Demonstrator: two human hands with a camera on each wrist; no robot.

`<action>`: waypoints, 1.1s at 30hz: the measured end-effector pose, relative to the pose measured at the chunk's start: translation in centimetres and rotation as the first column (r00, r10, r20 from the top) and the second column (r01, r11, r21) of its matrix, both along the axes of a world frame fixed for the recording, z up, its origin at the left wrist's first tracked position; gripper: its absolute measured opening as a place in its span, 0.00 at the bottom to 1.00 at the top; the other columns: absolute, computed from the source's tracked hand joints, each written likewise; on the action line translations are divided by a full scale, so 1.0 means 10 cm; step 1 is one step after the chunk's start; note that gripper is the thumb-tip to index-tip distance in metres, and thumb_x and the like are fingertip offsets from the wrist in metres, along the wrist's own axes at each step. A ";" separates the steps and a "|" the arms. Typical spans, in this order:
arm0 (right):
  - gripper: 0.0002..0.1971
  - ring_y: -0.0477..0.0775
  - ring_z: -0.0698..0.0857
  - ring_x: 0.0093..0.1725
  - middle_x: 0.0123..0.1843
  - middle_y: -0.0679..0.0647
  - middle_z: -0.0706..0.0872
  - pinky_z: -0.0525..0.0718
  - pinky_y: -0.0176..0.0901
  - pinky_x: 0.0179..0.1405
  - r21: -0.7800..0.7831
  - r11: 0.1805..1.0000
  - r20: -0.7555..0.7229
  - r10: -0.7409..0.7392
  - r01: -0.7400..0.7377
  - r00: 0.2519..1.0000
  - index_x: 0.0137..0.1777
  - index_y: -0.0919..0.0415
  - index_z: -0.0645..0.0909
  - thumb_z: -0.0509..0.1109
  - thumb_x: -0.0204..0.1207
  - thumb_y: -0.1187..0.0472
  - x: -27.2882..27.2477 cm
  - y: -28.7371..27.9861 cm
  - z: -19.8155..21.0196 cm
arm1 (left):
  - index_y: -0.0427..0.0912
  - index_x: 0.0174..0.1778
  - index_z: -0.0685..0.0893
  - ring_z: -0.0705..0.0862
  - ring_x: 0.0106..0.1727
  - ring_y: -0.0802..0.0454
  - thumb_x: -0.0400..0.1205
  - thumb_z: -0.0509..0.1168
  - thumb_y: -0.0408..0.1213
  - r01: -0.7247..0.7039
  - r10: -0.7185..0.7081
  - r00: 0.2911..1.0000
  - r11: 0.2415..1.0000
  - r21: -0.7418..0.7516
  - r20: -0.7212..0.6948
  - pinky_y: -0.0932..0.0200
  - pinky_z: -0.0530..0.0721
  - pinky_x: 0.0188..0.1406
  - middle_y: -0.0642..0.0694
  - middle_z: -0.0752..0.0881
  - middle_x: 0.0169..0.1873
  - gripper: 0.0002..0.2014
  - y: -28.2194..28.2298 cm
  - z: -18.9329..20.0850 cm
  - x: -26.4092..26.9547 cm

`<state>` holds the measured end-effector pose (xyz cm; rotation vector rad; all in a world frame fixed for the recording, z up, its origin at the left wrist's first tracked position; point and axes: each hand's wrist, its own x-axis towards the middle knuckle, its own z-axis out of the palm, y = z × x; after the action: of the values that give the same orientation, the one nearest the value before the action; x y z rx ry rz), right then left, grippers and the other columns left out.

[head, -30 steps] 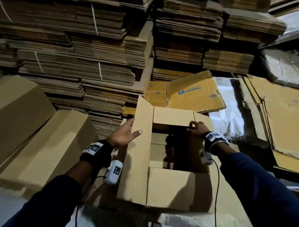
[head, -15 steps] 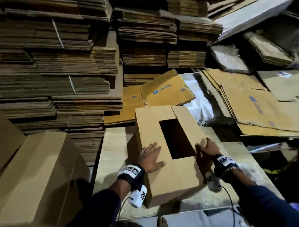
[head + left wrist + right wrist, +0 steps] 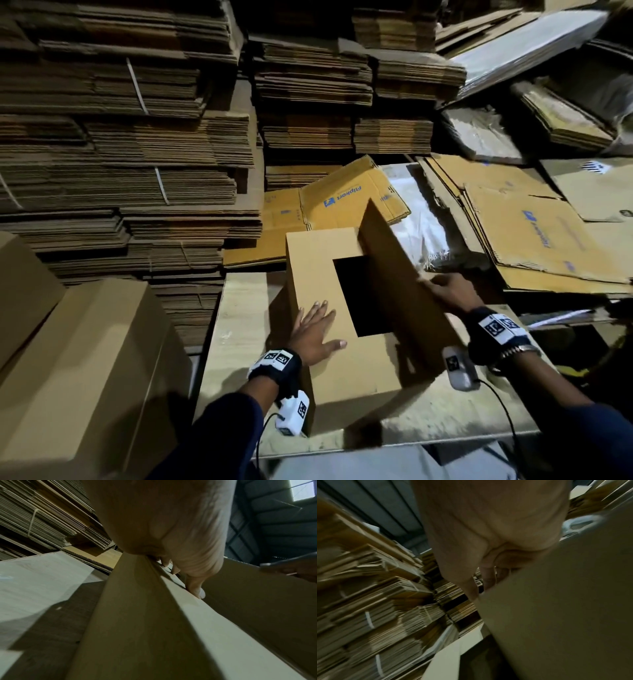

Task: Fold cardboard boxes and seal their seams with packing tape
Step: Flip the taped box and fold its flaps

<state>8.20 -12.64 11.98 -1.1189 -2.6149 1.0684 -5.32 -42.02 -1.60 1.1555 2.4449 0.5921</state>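
Head view: box (image 3: 342, 363) mid-desk (image 3: 236, 308), left hand (image 3: 313, 330) flat, fingers straight at 9 o'clock pinning the folded flap, right hand (image 3: 452, 291) gripping the raised flap (image 3: 394, 260) at 3 o'clock, likely to close the seam.

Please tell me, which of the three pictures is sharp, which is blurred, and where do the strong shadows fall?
Head view: mostly sharp, dim at the edges; the raised flap throws a dark shadow beside the right hand. Left wrist view: fairly sharp, the left hand looms large and a hard shadow crosses the box. Right wrist view: motion-blurred, the cardboard stacks smeared.
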 end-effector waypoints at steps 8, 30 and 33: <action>0.17 0.58 0.93 0.52 0.53 0.62 0.94 0.87 0.49 0.51 -0.445 0.880 0.047 0.206 -0.164 0.977 0.57 0.61 0.89 0.73 0.85 0.46 -0.17 -0.49 -0.12 | 0.56 0.92 0.58 0.28 0.90 0.52 0.86 0.69 0.58 -0.179 0.165 0.973 0.981 0.072 0.163 0.43 0.41 0.89 0.53 0.40 0.92 0.40 0.01 -0.03 0.18; 0.53 0.59 0.90 0.61 0.66 0.49 0.90 0.88 0.61 0.67 -0.473 0.840 -0.029 0.287 -0.266 0.957 0.73 0.49 0.82 0.81 0.51 0.19 0.18 -0.59 -1.12 | 0.47 0.78 0.74 0.83 0.71 0.49 0.65 0.88 0.58 -0.760 0.565 0.590 0.630 0.160 0.577 0.53 0.79 0.75 0.55 0.85 0.67 0.48 -0.43 -0.07 0.86; 0.50 0.58 0.90 0.60 0.64 0.48 0.90 0.89 0.61 0.64 -0.482 0.827 -0.039 0.311 -0.291 0.949 0.71 0.48 0.81 0.83 0.51 0.21 -0.01 -0.95 -1.00 | 0.41 0.80 0.75 0.86 0.70 0.48 0.63 0.90 0.55 -0.760 0.561 0.603 0.621 0.192 0.567 0.49 0.83 0.75 0.48 0.88 0.68 0.52 -0.91 -0.08 0.68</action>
<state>8.08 -22.11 2.00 -0.8017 -2.6923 1.8668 1.44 -51.11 -2.36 0.0492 2.3028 1.4933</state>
